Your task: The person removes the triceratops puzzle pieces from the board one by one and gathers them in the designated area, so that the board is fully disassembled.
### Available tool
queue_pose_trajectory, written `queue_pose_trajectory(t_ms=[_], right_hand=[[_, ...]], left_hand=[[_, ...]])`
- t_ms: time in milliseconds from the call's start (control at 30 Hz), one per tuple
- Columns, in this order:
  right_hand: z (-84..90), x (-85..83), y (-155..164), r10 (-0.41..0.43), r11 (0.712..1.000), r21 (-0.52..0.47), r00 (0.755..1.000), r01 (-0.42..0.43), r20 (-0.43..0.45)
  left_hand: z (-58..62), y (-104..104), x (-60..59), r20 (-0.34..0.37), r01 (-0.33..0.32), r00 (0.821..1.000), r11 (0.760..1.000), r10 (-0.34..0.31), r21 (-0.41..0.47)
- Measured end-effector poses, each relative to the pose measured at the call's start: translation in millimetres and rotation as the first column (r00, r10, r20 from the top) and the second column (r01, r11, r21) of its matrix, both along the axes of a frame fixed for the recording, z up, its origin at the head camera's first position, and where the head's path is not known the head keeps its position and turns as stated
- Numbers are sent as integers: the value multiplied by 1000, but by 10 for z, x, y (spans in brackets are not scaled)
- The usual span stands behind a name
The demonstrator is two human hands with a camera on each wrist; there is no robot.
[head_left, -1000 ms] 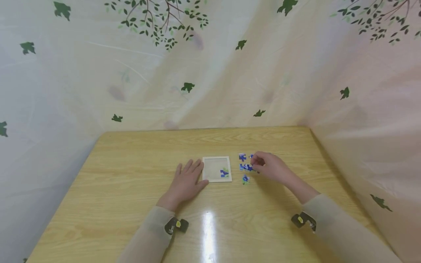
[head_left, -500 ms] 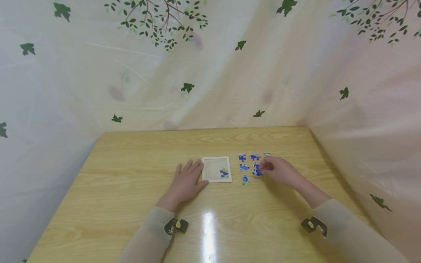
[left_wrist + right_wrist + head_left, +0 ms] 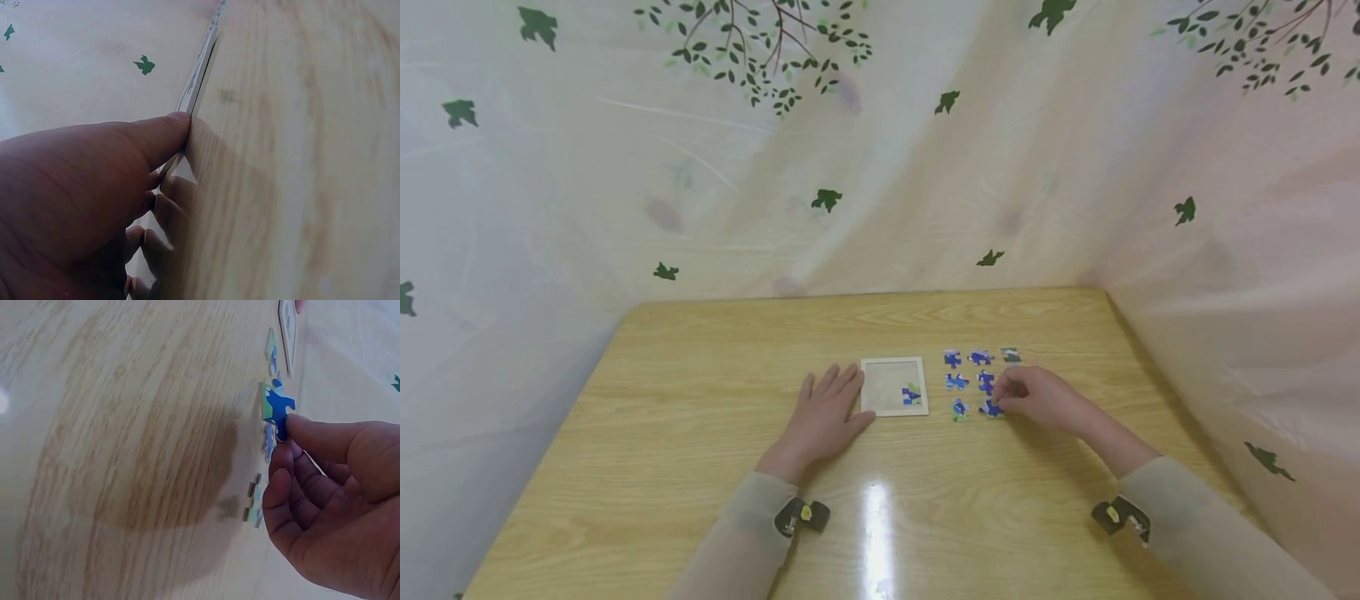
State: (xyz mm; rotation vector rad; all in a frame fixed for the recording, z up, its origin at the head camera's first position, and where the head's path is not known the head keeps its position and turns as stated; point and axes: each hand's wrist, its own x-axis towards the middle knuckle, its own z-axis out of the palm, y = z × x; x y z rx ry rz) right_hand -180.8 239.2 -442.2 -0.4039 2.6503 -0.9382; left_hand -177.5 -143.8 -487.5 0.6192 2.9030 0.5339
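My right hand pinches a blue and green jigsaw piece between thumb and fingertips, low over the table. In the head view that piece is at the front of a group of loose pieces, right of a blue and green piece. Flat on the table, my left hand has its fingers spread. Its thumb and a fingertip touch the left side of a square, white-rimmed puzzle tray. A few joined pieces lie in the tray's lower right corner.
Behind the held piece lie several loose jigsaw pieces, among them a blue one and a green-grey one. The wooden table meets a leaf-printed curtain at its back edge.
My right hand has carried the jigsaw piece rightward from the middle of the loose pieces, then nearer to me. The left hand and the tray have stayed still.
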Motion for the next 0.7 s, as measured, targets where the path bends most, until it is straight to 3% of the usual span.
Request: queue_pose_trajectory(t_ms=[700], right_hand=[[-79, 43, -59, -51, 996, 77, 998, 54, -43]], left_hand=[[1, 1, -3, 0, 4, 1000, 1000, -4, 0]])
